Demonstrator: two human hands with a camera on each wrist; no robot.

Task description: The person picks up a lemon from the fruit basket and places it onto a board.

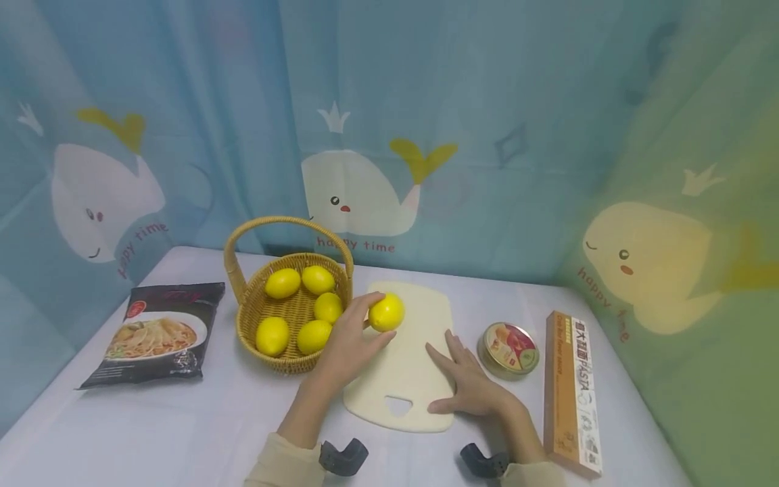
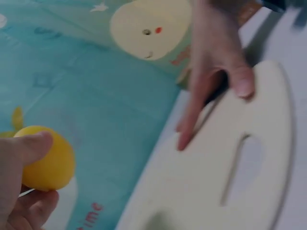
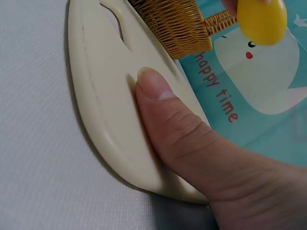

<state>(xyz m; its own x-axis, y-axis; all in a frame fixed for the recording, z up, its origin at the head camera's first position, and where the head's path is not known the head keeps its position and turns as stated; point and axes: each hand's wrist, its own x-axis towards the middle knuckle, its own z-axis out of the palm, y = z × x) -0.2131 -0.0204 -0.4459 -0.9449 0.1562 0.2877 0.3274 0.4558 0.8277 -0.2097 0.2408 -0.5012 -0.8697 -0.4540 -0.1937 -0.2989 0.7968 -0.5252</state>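
My left hand [image 1: 351, 345] pinches a yellow lemon [image 1: 387, 312] between thumb and fingers, above the far part of a cream cutting board [image 1: 420, 365]. In the left wrist view the lemon [image 2: 50, 160] is off the board, held at the left edge. Spread over the board's right edge, my right hand [image 1: 471, 382] touches it with thumb and fingers. The right wrist view shows the right thumb [image 3: 168, 115] lying along the board [image 3: 110, 110]. Left of the board stands a wicker basket [image 1: 292, 312] with several lemons inside and a tall arched handle.
A dark noodle packet [image 1: 159, 335] lies left of the basket. Right of the board are a round tin [image 1: 508, 350] and a long pasta box [image 1: 569, 392]. A blue curtain [image 1: 487, 135] with whale prints hangs behind the white table [image 1: 243, 426].
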